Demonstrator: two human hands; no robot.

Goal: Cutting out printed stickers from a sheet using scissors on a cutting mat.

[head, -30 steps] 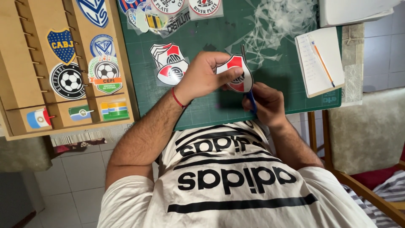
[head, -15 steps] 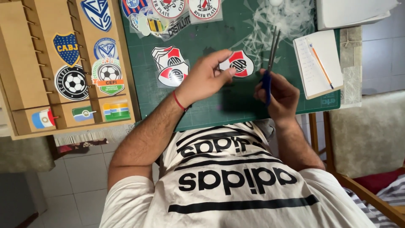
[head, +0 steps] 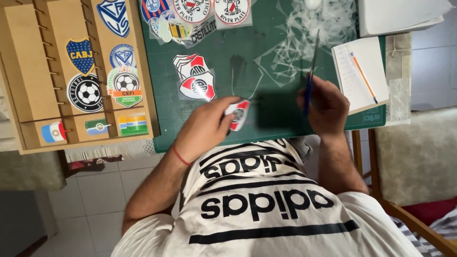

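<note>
Head view, looking down on a person seated at a work table. Nearest the camera, at 6 o'clock, the person's white shirt (head: 266, 204) with black stripes fills the lower frame. Just beyond it, the left hand (head: 209, 126) pinches a small red, white and black crest sticker (head: 239, 114) between thumb and fingers, holding it over the near edge of the green cutting mat (head: 281, 114). At 3 o'clock from that sticker, and well apart from it, the right hand (head: 326, 104) is clenched around a thin blue-handled tool (head: 310, 76) whose grey tip points toward 12 o'clock. On the mat at 11 o'clock from the left hand lie two similar crest stickers (head: 195, 78). At 1 o'clock from the right hand, pale offcuts (head: 304, 38) are scattered on the mat. A notepad (head: 357, 71) bearing an orange pencil (head: 364, 76) lies at 3 o'clock. At 9 o'clock, a wooden rack (head: 81, 71) displays further badges.
</note>
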